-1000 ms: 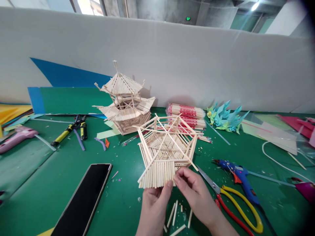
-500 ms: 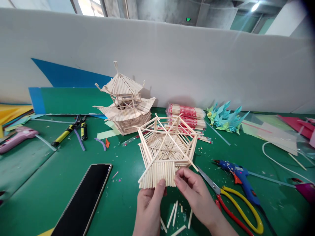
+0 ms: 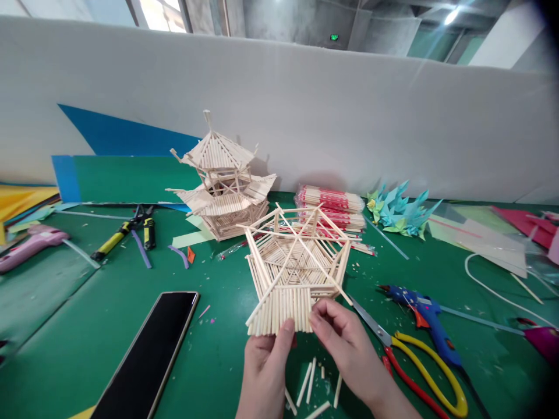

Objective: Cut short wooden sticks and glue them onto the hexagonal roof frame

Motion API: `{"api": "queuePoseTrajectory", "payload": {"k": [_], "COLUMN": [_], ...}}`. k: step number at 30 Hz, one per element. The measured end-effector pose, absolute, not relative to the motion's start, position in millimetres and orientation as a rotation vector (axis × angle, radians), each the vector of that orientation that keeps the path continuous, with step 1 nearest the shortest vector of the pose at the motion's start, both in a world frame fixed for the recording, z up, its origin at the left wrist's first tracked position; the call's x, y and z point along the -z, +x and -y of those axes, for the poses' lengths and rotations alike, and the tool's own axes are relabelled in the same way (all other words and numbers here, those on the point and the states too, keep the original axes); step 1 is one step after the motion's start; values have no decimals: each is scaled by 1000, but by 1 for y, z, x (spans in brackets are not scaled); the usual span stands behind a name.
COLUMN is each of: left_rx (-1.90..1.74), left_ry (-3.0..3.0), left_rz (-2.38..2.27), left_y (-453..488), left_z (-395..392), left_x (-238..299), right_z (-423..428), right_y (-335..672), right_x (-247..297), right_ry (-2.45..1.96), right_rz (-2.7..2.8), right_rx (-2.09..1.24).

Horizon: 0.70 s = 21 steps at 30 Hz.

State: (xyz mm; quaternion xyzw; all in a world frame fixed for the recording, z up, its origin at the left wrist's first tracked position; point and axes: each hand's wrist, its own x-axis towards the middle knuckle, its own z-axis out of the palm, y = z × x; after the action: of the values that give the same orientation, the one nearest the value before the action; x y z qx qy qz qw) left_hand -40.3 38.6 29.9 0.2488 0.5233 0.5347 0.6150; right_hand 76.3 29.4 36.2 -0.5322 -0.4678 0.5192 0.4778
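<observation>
A hexagonal frame of thin wooden sticks stands on the green table, with a slanting panel of sticks set side by side along its near side. My left hand grips the lower edge of this panel, thumb on top and fingers beneath. At the panel's right end, my right hand is closed in a pinch on the last stick, mostly covered by the fingertips. Several short cut sticks lie on the table between and below my hands.
Behind stands a finished-looking stick pagoda, beside wrapped stick bundles and a blue paper model. Right are scissors and a blue glue gun. Left lie a phone, pliers and a pink glue gun.
</observation>
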Motion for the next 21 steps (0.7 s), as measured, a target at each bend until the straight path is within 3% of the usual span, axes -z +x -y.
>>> {"api": "queuePoseTrajectory", "payload": {"k": [21], "left_rx": [-1122], "left_ry": [596], "left_rz": [-985], "left_y": [-35], "left_z": [-44], "left_x": [-40], "right_z": [-27], "right_y": [77], "right_x": [-31], "right_ry": [-1265], "right_rz": [1130], "right_rx": [-1304]}}
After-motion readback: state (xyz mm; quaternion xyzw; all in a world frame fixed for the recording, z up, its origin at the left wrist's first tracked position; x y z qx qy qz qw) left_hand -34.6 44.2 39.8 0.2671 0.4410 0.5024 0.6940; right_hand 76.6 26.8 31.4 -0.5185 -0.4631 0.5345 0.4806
